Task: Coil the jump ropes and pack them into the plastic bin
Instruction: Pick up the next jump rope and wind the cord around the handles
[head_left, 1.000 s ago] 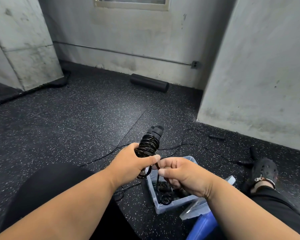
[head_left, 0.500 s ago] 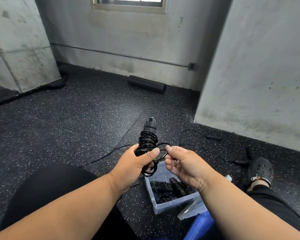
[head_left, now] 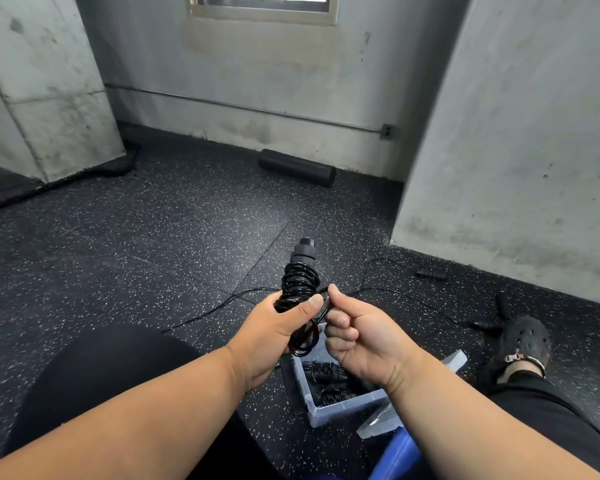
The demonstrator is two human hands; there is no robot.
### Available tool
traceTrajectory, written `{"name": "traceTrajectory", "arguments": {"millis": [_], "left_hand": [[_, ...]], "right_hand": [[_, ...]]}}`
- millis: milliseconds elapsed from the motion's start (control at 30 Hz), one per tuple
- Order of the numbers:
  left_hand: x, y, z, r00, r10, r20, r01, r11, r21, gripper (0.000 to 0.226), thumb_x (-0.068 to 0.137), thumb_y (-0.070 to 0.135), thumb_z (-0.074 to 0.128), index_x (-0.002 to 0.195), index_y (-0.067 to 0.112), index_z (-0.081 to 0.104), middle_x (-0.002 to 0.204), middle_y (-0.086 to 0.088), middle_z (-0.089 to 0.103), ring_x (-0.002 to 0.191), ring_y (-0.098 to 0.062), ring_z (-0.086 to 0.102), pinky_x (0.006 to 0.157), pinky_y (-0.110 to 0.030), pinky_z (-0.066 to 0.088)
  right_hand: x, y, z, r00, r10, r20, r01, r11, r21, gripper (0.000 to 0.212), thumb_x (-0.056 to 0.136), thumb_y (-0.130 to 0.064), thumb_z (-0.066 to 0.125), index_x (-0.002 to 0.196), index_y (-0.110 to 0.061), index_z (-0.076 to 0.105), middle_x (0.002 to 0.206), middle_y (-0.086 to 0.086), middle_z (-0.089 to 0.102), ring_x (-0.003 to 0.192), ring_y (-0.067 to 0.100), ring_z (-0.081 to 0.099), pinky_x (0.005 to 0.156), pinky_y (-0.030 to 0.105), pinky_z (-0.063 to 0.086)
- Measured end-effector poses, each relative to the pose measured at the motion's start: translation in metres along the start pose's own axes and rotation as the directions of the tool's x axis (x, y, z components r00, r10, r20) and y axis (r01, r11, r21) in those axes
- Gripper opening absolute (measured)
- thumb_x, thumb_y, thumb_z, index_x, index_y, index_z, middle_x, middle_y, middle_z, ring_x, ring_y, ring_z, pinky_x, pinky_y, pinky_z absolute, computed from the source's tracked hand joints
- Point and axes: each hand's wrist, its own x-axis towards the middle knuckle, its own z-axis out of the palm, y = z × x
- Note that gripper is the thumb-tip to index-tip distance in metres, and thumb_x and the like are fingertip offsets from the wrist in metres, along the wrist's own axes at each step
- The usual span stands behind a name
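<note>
Bin (head_left: 329, 415) contents half hidden, probably ropes.

Daylight from window (head_left: 262, 1) at top; interior dim, shadows soft. Wide-angle bending at edges. Slight blur overall.

Probably a gym: speckled rubber floor (head_left: 153, 254), foam roller (head_left: 297, 167).
</note>
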Motion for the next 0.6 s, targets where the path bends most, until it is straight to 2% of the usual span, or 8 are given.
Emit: {"name": "traceTrajectory", "arguments": {"millis": [133, 200, 233, 333, 433, 467, 533, 600], "left_hand": [[0.003, -0.001, 0.001, 1.000, 0.000, -0.023, 0.000, 1.000, -0.005, 0.061, 0.079, 0.049, 0.089, 0.110, 0.000, 0.070, 0.096, -0.020, 0.066, 0.089, -0.032, 0.054, 0.081, -0.048, 0.042], [0.005, -0.001, 0.000, 0.999, 0.004, -0.036, -0.003, 1.000, 0.016, 0.056, 0.079, 0.050, 0.089, 0.104, 0.004, 0.070, 0.089, -0.019, 0.063, 0.079, -0.028, 0.053, 0.069, -0.039, 0.043], [0.006, -0.001, 0.000, 0.998, 0.010, -0.055, -0.009, 1.000, 0.022, 0.052, 0.079, 0.049, 0.089, 0.102, 0.006, 0.070, 0.086, -0.017, 0.061, 0.073, -0.025, 0.052, 0.064, -0.035, 0.043], [0.008, -0.004, -0.002, 0.994, 0.015, -0.112, -0.016, 1.000, -0.012, 0.042, 0.082, 0.041, 0.088, 0.097, 0.007, 0.069, 0.082, -0.011, 0.064, 0.071, -0.022, 0.058, 0.062, -0.031, 0.049], [0.009, -0.004, -0.002, 0.987, 0.022, -0.157, -0.022, 1.000, 0.002, 0.030, 0.086, 0.035, 0.083, 0.090, 0.010, 0.067, 0.077, -0.011, 0.063, 0.067, -0.023, 0.060, 0.057, -0.026, 0.050], [0.010, -0.006, -0.002, 0.984, 0.022, -0.177, -0.020, 1.000, 0.013, 0.027, 0.088, 0.032, 0.082, 0.089, 0.012, 0.066, 0.074, -0.010, 0.062, 0.064, -0.021, 0.058, 0.054, -0.025, 0.049], [0.012, -0.009, -0.001, 0.979, 0.029, -0.203, -0.024, 0.999, 0.027, 0.025, 0.088, 0.029, 0.083, 0.090, 0.011, 0.066, 0.074, -0.008, 0.063, 0.064, -0.020, 0.057, 0.055, -0.027, 0.049], [0.013, -0.011, -0.002, 0.974, 0.046, -0.220, -0.042, 0.999, 0.021, 0.027, 0.086, 0.028, 0.086, 0.093, 0.010, 0.067, 0.076, -0.008, 0.066, 0.067, -0.021, 0.060, 0.058, -0.029, 0.051]], "right_hand": [[0.000, 0.010, 0.000, 0.971, -0.186, -0.147, 0.130, 0.937, -0.324, 0.027, 0.095, -0.037, 0.072, 0.090, -0.016, 0.055, 0.062, 0.000, 0.051, 0.045, 0.007, 0.037, 0.045, 0.019, 0.030], [0.000, 0.015, -0.001, 0.934, -0.333, -0.131, 0.236, 0.848, -0.475, 0.032, 0.094, -0.037, 0.074, 0.099, -0.016, 0.050, 0.070, 0.007, 0.057, 0.050, 0.012, 0.046, 0.047, 0.023, 0.036], [-0.001, 0.018, -0.002, 0.904, -0.414, -0.102, 0.290, 0.773, -0.564, 0.034, 0.093, -0.036, 0.076, 0.096, -0.016, 0.048, 0.073, 0.011, 0.057, 0.052, 0.014, 0.050, 0.049, 0.027, 0.040], [-0.002, 0.026, -0.007, 0.786, -0.609, 0.109, 0.388, 0.348, -0.853, 0.029, 0.091, -0.027, 0.077, 0.079, -0.019, 0.051, 0.068, -0.002, 0.053, 0.060, 0.010, 0.050, 0.060, 0.033, 0.044], [0.000, 0.034, -0.006, 0.721, -0.584, 0.372, 0.390, -0.101, -0.915, 0.014, 0.086, -0.029, 0.075, 0.080, -0.025, 0.062, 0.069, -0.010, 0.058, 0.067, 0.007, 0.053, 0.065, 0.032, 0.048], [0.001, 0.035, -0.005, 0.720, -0.564, 0.405, 0.353, -0.204, -0.913, 0.012, 0.087, -0.032, 0.072, 0.083, -0.026, 0.063, 0.072, -0.010, 0.058, 0.072, 0.009, 0.055, 0.067, 0.033, 0.048], [0.003, 0.036, -0.004, 0.721, -0.568, 0.397, 0.247, -0.325, -0.913, 0.013, 0.088, -0.038, 0.067, 0.083, -0.028, 0.061, 0.078, -0.010, 0.059, 0.076, 0.010, 0.056, 0.067, 0.034, 0.047], [0.006, 0.039, -0.001, 0.678, -0.594, 0.432, 0.149, -0.465, -0.873, 0.017, 0.087, -0.043, 0.062, 0.079, -0.028, 0.062, 0.077, -0.007, 0.060, 0.075, 0.018, 0.061, 0.063, 0.033, 0.046]]}}
